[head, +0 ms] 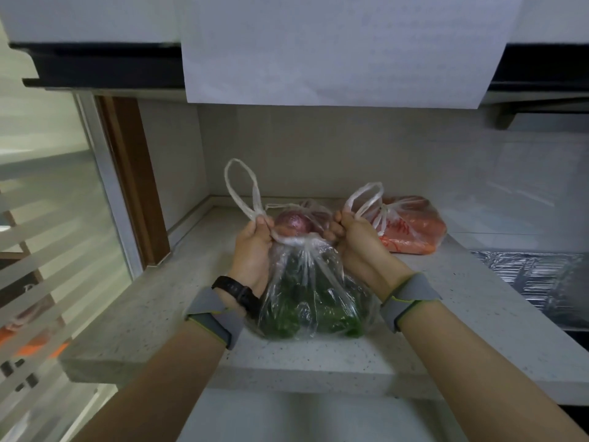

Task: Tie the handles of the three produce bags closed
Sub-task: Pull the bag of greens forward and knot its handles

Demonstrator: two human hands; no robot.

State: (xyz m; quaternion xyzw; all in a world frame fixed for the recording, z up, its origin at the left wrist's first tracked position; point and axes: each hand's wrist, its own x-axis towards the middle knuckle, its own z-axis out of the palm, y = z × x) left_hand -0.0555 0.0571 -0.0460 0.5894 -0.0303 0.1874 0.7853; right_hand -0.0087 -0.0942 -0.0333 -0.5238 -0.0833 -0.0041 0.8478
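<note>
The greens bag (312,298) is set on the counter (318,355), its handles (242,186) clenched in the grips of the left hand (255,247) and right hand (353,240). Red print (398,229) on the orange bag (414,237) to its right cannot be read.

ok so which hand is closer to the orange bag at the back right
Right. The right hand is just left of the orange bag, gripping a handle of the greens bag; the left hand grips the other handle, farther away across that bag.

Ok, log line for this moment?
step: tying front bag | left grip: holds left handle | right grip: holds right handle | carrot bag: behind right
</note>
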